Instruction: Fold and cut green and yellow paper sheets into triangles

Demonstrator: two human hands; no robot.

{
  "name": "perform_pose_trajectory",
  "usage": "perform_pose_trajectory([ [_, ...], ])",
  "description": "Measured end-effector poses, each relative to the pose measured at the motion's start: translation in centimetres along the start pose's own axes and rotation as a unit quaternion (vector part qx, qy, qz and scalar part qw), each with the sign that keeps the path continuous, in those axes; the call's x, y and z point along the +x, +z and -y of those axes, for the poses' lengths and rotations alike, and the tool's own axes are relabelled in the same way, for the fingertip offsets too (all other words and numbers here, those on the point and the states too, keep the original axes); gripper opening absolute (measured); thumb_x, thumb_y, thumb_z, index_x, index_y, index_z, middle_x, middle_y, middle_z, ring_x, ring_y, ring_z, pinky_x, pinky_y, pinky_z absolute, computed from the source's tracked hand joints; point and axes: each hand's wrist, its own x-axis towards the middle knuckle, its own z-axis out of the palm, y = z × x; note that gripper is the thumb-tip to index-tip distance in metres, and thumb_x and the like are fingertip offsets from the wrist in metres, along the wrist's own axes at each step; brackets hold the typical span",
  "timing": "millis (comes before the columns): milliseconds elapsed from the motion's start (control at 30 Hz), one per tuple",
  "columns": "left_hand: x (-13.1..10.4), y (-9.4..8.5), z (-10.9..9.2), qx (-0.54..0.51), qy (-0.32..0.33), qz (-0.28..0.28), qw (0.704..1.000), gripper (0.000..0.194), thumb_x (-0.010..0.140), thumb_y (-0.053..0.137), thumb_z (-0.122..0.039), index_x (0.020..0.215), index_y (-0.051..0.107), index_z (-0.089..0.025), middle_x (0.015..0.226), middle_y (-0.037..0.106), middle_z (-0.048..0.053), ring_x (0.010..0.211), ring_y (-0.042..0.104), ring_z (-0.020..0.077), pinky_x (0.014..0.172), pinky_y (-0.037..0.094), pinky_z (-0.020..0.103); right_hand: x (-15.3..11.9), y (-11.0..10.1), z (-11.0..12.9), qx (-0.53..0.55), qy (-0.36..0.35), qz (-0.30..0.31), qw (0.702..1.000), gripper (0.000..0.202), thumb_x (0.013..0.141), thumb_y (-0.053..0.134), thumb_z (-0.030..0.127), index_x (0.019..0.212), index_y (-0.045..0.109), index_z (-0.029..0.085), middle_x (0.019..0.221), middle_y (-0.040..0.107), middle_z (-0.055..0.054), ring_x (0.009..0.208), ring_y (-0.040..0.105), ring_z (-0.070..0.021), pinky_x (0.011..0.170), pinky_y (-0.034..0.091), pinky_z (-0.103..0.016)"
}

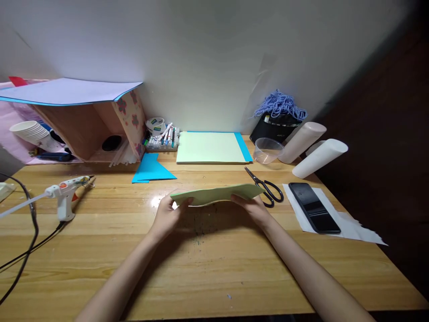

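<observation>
A sheet of light green paper point(214, 195) is held up above the middle of the wooden table, slightly bowed and seen at a low angle. My left hand point(169, 213) grips its left end, thumb on the near face. At the right end my right hand point(252, 208) pinches it the same way. The fingers behind the sheet are mostly hidden. Black-handled scissors point(268, 185) lie just beyond my right hand, blades pointing away to the left. Behind the held sheet, a stack of pale green paper point(211, 147) rests against the wall.
A glue gun point(67, 192) with its cable stands at left, near a cardboard box point(130, 120) and blue paper pieces point(152, 170). Markers point(166, 137) sit behind. To the right are a clear plastic bowl point(267, 151), white rolls point(320, 158) and a phone point(313, 207) on white paper.
</observation>
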Motion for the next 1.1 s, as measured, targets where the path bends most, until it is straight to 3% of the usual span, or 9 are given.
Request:
perform_pose_trajectory([
  [67,0.0,0.1,0.0,-0.023,-0.018,0.002,1.0,0.03,0.071,0.066,-0.034,0.096,0.065,-0.016,0.099,0.066,0.007,0.09,0.059,0.0221,0.078,0.047,0.033,-0.1,0.0,-0.3,0.009,0.0,-0.015,1.0,0.038,0.062,0.071,0.038,0.094,0.064,0.019,0.091,0.068,-0.006,0.091,0.06,-0.0231,0.084,0.047,-0.039],
  [167,-0.1,0.0,0.0,-0.054,-0.039,-0.001,0.998,0.033,0.069,0.068,-0.034,0.095,0.065,-0.016,0.096,0.067,0.007,0.088,0.06,0.0221,0.078,0.049,0.033,-0.1,-0.2,-1.0,0.018,0.012,0.012,1.0,0.044,0.062,0.073,0.034,0.102,0.061,0.019,0.094,0.068,-0.007,0.093,0.06,-0.0234,0.084,0.048,-0.039],
  [333,0.1,-0.2,0.2,-0.031,-0.023,0.0,0.999,0.024,0.069,0.068,-0.032,0.087,0.068,-0.016,0.088,0.069,0.005,0.08,0.062,0.0203,0.072,0.05,0.03,0.3,-0.7,-1.9,0.007,0.018,-0.005,1.0,0.047,0.064,0.071,0.035,0.107,0.06,0.019,0.097,0.067,-0.007,0.099,0.059,-0.0255,0.088,0.045,-0.045],
  [500,0.1,-0.1,0.4,-0.003,-0.01,0.018,1.0,0.027,0.071,0.066,-0.034,0.091,0.068,-0.017,0.09,0.069,0.007,0.082,0.063,0.0224,0.075,0.051,0.036,0.4,-0.7,-1.2,-0.071,-0.034,0.059,0.995,0.03,0.067,0.069,0.04,0.089,0.067,0.02,0.091,0.069,-0.006,0.096,0.06,-0.0254,0.088,0.046,-0.044],
  [567,-0.1,-0.2,0.0,0.019,0.03,0.022,0.999,0.023,0.075,0.06,-0.035,0.088,0.069,-0.019,0.091,0.069,0.006,0.087,0.063,0.0232,0.084,0.047,0.04,0.4,-0.9,-0.4,-0.075,-0.088,0.113,0.987,0.026,0.073,0.062,0.043,0.082,0.07,0.02,0.088,0.07,-0.007,0.09,0.062,-0.0241,0.085,0.047,-0.041],
  [667,-0.2,-0.7,-0.9,0.044,0.143,0.092,0.985,0.026,0.079,0.054,-0.038,0.091,0.07,-0.021,0.1,0.067,0.006,0.101,0.059,0.0237,0.099,0.035,0.043,0.4,-1.3,1.0,-0.081,-0.169,0.169,0.967,0.031,0.077,0.057,0.047,0.087,0.071,0.021,0.093,0.07,-0.008,0.093,0.061,-0.0227,0.086,0.045,-0.039],
  [767,0.7,-1.4,-1.1,0.081,0.204,0.146,0.965,0.028,0.079,0.052,-0.039,0.094,0.069,-0.022,0.104,0.066,0.007,0.105,0.057,0.0229,0.101,0.033,0.043,0.3,-1.6,1.6,-0.1,-0.223,0.153,0.958,0.034,0.075,0.058,0.05,0.091,0.07,0.022,0.097,0.069,-0.009,0.097,0.06,-0.0226,0.088,0.044,-0.038],
  [967,3.6,-2.2,-1.0,0.129,0.158,0.229,0.952,0.018,0.076,0.055,-0.043,0.076,0.069,-0.031,0.09,0.07,0.001,0.092,0.063,0.0188,0.09,0.045,0.038,-0.3,-1.4,1.7,-0.138,-0.238,0.087,0.958,0.025,0.076,0.06,0.042,0.089,0.071,0.024,0.106,0.066,-0.009,0.098,0.059,-0.0216,0.087,0.044,-0.036],
  [1100,1.7,-2.0,-1.7,0.091,0.175,0.174,0.965,0.018,0.075,0.058,-0.04,0.085,0.069,-0.029,0.098,0.068,0.002,0.099,0.06,0.0196,0.096,0.041,0.039,-0.6,-1.2,1.6,-0.144,-0.24,0.084,0.956,0.024,0.077,0.059,0.042,0.086,0.071,0.023,0.104,0.067,-0.008,0.098,0.06,-0.0221,0.088,0.045,-0.036],
])
